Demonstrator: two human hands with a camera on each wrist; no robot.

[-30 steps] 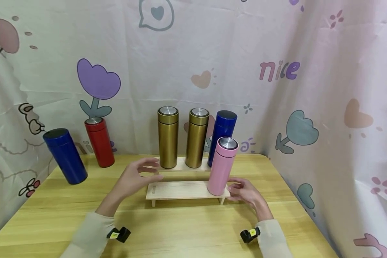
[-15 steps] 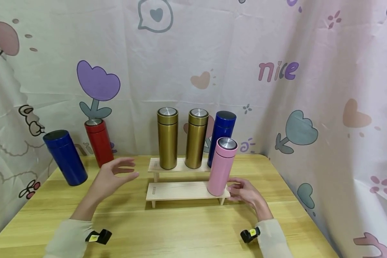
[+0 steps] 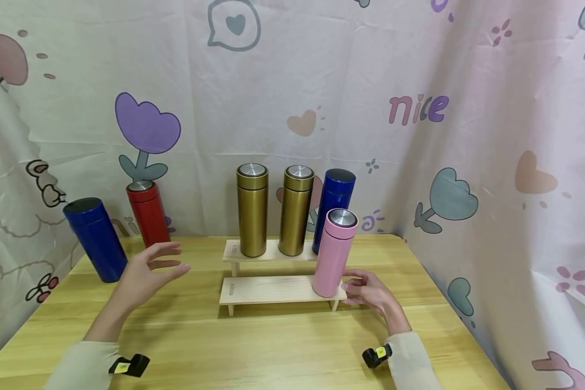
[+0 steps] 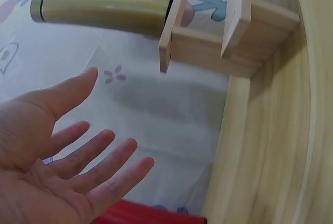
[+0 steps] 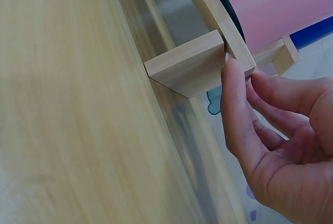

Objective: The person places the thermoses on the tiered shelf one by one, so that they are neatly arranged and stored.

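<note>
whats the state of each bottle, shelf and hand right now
lower shelf: raised on legs
upper shelf: raised on legs
left hand: fingers apart, holding nothing
right hand: pinching lower shelf's end
left blue bottle: upright, capped
red bottle: upright, capped, base hidden
left gold bottle: upright, capped
right gold bottle: upright, capped
right blue bottle: upright, capped, partly hidden
pink bottle: upright, capped

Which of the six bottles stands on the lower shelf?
Only the pink bottle; the gold bottles and one blue bottle stand on the upper shelf, the red bottle and other blue bottle on the table.
</note>
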